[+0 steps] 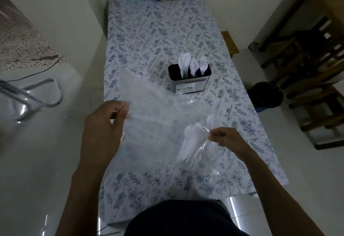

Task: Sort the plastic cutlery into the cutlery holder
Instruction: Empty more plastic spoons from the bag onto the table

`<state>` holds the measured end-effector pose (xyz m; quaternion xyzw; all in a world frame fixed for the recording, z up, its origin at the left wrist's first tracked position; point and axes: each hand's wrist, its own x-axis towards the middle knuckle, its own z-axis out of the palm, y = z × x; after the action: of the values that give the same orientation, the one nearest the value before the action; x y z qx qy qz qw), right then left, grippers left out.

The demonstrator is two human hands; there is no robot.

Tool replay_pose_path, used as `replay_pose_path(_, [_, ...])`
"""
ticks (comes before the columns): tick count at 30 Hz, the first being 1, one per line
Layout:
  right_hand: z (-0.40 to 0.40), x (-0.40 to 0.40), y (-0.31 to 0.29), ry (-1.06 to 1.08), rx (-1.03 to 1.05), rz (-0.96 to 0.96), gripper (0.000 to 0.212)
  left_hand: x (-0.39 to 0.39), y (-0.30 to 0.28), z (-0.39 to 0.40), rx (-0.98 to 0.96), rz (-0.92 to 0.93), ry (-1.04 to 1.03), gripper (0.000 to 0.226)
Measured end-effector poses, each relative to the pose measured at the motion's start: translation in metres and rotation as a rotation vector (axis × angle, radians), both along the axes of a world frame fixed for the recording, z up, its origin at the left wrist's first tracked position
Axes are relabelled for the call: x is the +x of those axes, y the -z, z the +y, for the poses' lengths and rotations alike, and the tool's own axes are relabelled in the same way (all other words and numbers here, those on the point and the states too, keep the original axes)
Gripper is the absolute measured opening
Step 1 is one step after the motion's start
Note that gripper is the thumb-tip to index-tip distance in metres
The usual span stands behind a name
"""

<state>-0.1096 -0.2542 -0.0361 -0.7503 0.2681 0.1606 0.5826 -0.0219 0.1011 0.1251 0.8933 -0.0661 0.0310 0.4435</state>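
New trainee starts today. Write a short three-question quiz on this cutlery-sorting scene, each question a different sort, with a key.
1. True or false: the cutlery holder already has white cutlery standing in it.
2. Multiple choice: the left hand pinches (A) a fork, (B) the clear plastic bag, (C) the holder.
3. Fill in: the loose white cutlery near the right hand lies inside clear ____.

Key: 1 true; 2 B; 3 plastic.
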Motion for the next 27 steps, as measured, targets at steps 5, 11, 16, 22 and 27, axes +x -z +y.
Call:
replay_pose_path(5, [0.000, 0.000, -0.003, -0.015, -0.011, 0.016, 0.026, 0.001, -0.006, -0.002, -0.007, -0.007, 0.025, 0.014])
replay_pose_path(11, [0.004, -0.001, 0.000, 0.024, -0.053, 0.009, 0.025, 0.023, 0.051, 0.017, 0.135, -0.026, -0.087, 0.010])
replay_pose_path(16, [0.013, -0.005, 0.000, 0.008, -0.014, 0.003, 0.021, 0.006, 0.084, 0.002, 0.343, -0.071, -0.280, 0.063])
replay_pose_path(22, [0.036, -0.002, -0.014, 0.040, 0.069, -0.052, 0.019, -0.066, 0.143, -0.107, 0.326, 0.141, 0.351, 0.075])
replay_pose_path(27, [0.050, 0.006, -0.024, 0.062, 0.066, -0.034, 0.019, -0.085, 0.177, -0.181, 0.446, 0.264, 0.274, 0.105])
